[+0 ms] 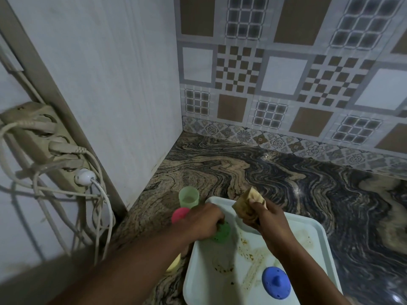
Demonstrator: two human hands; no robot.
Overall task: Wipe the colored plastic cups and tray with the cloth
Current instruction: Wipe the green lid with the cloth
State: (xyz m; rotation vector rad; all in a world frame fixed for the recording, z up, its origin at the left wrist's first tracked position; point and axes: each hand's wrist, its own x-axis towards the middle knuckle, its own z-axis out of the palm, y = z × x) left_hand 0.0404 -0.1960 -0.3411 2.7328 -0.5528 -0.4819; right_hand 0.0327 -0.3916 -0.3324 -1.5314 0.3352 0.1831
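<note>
The person leans over a white tray (308, 230) that sits on the swirly stone counter (264, 168), close to the corner where a plain white wall panel meets patterned tiles. The left hand (198, 221) is curled around a dark green cup (221, 233) lying tipped at the tray's left edge, fingers wrapped over its upper side. The right hand (262, 216) is clenched on a bunched tan cloth (246, 202), held just above the tray's far end and apart from the green cup. A pale green cup (189, 196) stands upright on the counter just beyond the tray's corner, a pink cup (180, 214) sits beside it half hidden by the left hand, and a sliver of something yellow (175, 264) peeks out under the left forearm; I can't tell what it is. A blue domed piece (276, 282) rests on the near part of the tray.

Brown smears and crumbs streak the tray's middle, so it looks far from clean. These cups seem light thin plastic, likely to skate or spin under a rubbing cloth, so pinning one by its wall or rim, as the left hand does, makes sense. The tray looks stiff but light too; pressing on a rim should stop it sliding on the polished stone. The cloth is soft and folds easily into a cup
</note>
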